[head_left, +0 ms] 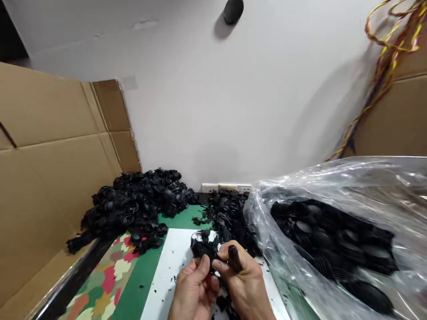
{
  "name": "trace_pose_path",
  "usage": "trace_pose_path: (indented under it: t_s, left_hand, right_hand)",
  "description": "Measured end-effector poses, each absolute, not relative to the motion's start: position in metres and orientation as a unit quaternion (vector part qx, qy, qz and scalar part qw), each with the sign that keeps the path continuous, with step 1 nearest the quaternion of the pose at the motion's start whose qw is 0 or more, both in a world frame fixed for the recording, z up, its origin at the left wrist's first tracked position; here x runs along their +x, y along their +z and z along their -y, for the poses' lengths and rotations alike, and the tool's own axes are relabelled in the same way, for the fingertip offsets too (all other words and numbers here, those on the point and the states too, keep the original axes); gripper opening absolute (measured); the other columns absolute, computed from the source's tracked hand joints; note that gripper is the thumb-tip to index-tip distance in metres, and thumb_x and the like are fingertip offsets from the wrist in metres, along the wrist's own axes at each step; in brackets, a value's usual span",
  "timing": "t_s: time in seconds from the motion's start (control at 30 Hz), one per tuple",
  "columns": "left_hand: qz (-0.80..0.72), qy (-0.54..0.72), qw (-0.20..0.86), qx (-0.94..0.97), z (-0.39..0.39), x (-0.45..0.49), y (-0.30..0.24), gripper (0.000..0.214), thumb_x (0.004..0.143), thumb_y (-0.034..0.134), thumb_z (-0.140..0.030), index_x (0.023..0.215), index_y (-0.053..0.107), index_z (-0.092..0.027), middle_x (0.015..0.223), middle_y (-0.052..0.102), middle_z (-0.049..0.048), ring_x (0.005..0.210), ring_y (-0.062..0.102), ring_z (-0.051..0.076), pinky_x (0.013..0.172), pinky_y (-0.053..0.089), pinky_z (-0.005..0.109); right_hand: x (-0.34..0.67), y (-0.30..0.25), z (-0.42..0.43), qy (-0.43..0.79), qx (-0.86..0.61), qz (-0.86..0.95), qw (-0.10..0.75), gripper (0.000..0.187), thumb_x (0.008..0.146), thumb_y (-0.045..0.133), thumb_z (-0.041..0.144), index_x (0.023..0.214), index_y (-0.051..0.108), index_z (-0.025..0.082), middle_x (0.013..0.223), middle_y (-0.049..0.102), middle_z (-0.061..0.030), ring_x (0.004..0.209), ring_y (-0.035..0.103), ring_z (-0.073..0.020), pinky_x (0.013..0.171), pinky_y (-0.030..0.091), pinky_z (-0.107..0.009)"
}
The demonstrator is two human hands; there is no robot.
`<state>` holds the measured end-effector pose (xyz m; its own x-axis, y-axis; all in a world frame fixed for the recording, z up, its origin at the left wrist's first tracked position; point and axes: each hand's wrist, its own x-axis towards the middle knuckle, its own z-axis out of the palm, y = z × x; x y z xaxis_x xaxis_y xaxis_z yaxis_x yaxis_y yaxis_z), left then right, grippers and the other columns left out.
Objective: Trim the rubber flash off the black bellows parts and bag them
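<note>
My left hand (193, 286) pinches a small black ribbed rubber part (202, 250) between thumb and fingers over a white sheet (167, 271). My right hand (245, 284) is closed round a dark tool handle (234, 258) that sticks up from the fist, and its fingertips meet the same part. Black trimmings lie scattered under and behind both hands.
A heap of black ribbed parts (133, 204) lies at the back left on a green mat (140, 284). A pile of black scraps (230, 215) sits by the wall. A clear plastic bag (340, 235) holding more black parts fills the right. Cardboard (50, 169) walls off the left.
</note>
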<state>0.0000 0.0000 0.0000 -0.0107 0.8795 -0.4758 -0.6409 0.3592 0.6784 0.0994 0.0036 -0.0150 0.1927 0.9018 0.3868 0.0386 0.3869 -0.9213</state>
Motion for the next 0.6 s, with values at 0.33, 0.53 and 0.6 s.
trace_pose_path:
  t_s: [0.33,0.53,0.6]
  left_hand:
    - [-0.441,0.433,0.737,0.273,0.009,-0.010,-0.004,0.035,0.043,0.089,-0.029,0.048,0.059,-0.010,0.035,0.051,-0.0019,0.029,0.040,0.005,0.034,0.025,0.017]
    - [-0.429,0.464,0.744,0.217,0.008,-0.019,0.005,0.031,0.056,0.083,-0.029,0.055,0.058,-0.012,0.044,0.057,-0.0020,0.031,0.047,0.007,0.033,0.030,0.016]
    - [-0.433,0.460,0.747,0.208,0.006,-0.021,0.007,0.029,0.059,0.081,-0.029,0.057,0.057,-0.012,0.046,0.057,-0.0022,0.029,0.047,0.006,0.032,0.030,0.016]
  right_hand:
    - [0.120,0.006,-0.046,0.368,-0.581,0.474,0.550,0.006,0.059,0.047,0.023,0.053,0.045,0.022,0.051,0.045,0.0027,0.054,0.042,-0.0167,0.053,0.033,-0.028]
    - [0.140,0.002,-0.057,0.356,-0.563,0.512,0.542,0.007,0.062,0.050,0.026,0.057,0.052,0.021,0.059,0.052,0.0017,0.063,0.046,-0.0177,0.062,0.034,-0.029]
    - [0.143,0.001,-0.053,0.388,-0.547,0.526,0.524,0.006,0.060,0.051,0.024,0.056,0.052,0.020,0.057,0.049,0.0028,0.060,0.044,-0.0160,0.060,0.033,-0.028]
